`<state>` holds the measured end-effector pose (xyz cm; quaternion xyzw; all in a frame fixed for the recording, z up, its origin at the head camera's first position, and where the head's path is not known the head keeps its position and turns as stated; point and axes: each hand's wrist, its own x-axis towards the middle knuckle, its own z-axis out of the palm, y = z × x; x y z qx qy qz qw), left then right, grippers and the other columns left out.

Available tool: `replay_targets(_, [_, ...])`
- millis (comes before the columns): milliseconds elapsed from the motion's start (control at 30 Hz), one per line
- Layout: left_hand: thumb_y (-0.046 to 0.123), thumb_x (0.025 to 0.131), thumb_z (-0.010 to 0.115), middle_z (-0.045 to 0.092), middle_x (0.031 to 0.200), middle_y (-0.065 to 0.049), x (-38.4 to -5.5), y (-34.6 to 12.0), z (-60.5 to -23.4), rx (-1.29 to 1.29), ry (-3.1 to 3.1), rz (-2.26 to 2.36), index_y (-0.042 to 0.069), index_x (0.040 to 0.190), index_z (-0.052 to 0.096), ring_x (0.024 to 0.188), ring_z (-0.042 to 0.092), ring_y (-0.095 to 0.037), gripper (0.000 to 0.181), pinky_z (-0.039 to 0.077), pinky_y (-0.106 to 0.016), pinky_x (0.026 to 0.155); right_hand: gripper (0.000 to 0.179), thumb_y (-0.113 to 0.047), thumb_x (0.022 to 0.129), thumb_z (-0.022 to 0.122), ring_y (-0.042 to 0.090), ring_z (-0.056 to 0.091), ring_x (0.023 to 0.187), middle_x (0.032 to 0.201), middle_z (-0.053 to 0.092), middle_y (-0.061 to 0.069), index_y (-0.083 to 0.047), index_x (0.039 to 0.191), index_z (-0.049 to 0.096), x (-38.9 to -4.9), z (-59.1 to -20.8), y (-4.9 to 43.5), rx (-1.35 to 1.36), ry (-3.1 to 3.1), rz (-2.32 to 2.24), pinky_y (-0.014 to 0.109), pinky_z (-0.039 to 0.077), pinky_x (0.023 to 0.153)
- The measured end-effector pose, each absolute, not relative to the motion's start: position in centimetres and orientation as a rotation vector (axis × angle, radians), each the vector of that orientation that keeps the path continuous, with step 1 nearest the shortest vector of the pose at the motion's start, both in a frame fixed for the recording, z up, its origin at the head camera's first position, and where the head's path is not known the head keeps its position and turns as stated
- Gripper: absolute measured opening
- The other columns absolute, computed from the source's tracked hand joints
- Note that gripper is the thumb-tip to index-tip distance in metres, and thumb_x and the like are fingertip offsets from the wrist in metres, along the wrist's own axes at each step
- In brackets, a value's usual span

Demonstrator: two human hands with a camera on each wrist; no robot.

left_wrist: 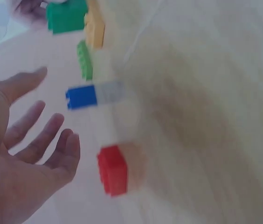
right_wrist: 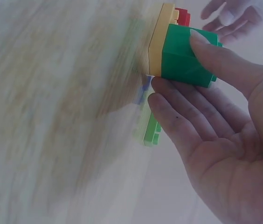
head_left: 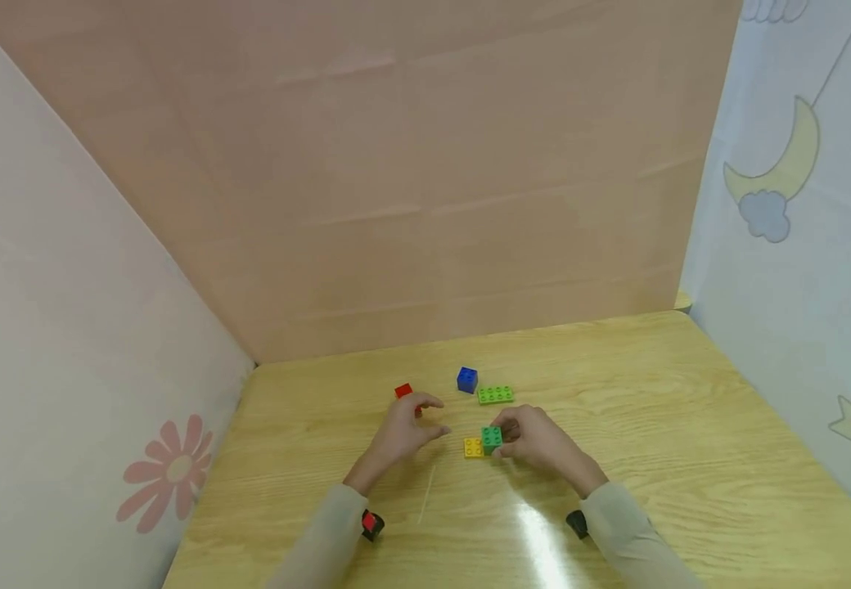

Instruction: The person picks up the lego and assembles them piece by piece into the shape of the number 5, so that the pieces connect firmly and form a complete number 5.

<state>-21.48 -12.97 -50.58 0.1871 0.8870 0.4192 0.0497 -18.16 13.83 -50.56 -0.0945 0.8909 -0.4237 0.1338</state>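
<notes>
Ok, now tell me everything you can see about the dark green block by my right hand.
The dark green block is a chunky, box-shaped toy brick that looks like smooth plastic, with four round studs in a two-by-two pattern. It stands upright, studs up, over the right end of the flat yellow brick in the head view. The right hand holds it, thumb against one side. Whether it is fully pressed down, I can't tell.

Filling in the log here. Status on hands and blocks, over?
Right hand pinching green block, on yellow block. Left hand empty, near red block. Blue block and lime block farther back, seemingly not in the way.
</notes>
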Motion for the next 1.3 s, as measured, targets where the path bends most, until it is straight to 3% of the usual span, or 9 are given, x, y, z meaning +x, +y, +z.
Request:
replay_targets(100, [0.026, 0.09, 0.086, 0.069, 0.138, -0.011, -22.2, -14.1, -50.4, 0.583, 2.739, 1.263, 0.006, 0.131, 0.071, 0.134, 0.06, -0.04, 0.048, 0.051, -0.06, 0.11, 0.033, -0.009, 0.084, 0.088, 0.021, 0.073, 0.104, 0.11, 0.078, 0.003, -0.008, 0.114, 0.074, -18.2, -50.6, 13.7, -0.274, 2.589, -1.225, 0.045, 0.062, 0.094])
replay_targets(333, [0.03, 0.086, 0.089, 0.064, 0.145, -0.018, -23.6, -16.1, -50.9, 0.485, 2.801, 1.26, 0.006, 0.138, 0.067, 0.123, 0.063, -0.043, 0.061, 0.059, -0.056, 0.098, 0.03, -0.01, 0.085, 0.087, 0.021, 0.073, 0.105, 0.109, 0.077, 0.003, -0.01, 0.112, 0.075, -18.3, -50.5, 13.7, -0.287, 2.597, -1.21, 0.045, 0.062, 0.094])
replay_targets(533, [0.034, 0.083, 0.092, 0.063, 0.148, -0.015, -24.5, -17.5, -51.1, 0.421, 2.795, 1.275, 0.008, 0.141, 0.065, 0.136, 0.057, -0.045, 0.069, 0.052, -0.063, 0.109, 0.033, -0.01, 0.084, 0.088, 0.022, 0.073, 0.105, 0.11, 0.077, 0.004, -0.008, 0.113, 0.074, -18.2, -50.4, 13.7, -0.294, 2.595, -1.22, 0.045, 0.062, 0.092])
replay_targets(967, [0.028, 0.079, 0.095, 0.052, 0.161, -0.012, -26.9, -18.9, -52.4, 0.565, 2.773, 1.131, 0.004, 0.149, 0.058, 0.153, 0.041, -0.044, 0.082, 0.036, -0.066, 0.123, 0.03, -0.012, 0.083, 0.089, 0.018, 0.073, 0.101, 0.108, 0.078, 0.001, -0.012, 0.11, 0.076, -18.3, -50.7, 14.1, -0.302, 2.594, -1.209, 0.042, 0.063, 0.089])
replay_targets(1300, [0.024, 0.08, 0.094, 0.052, 0.16, -0.015, -28.0, -18.8, -53.0, 0.544, 2.751, 1.103, 0.004, 0.15, 0.056, 0.15, 0.046, -0.043, 0.082, 0.039, -0.059, 0.124, 0.033, -0.015, 0.082, 0.09, 0.023, 0.074, 0.104, 0.113, 0.078, 0.004, -0.012, 0.112, 0.076, -18.4, -50.6, 13.9, -0.337, 2.601, -1.209, 0.046, 0.062, 0.093])
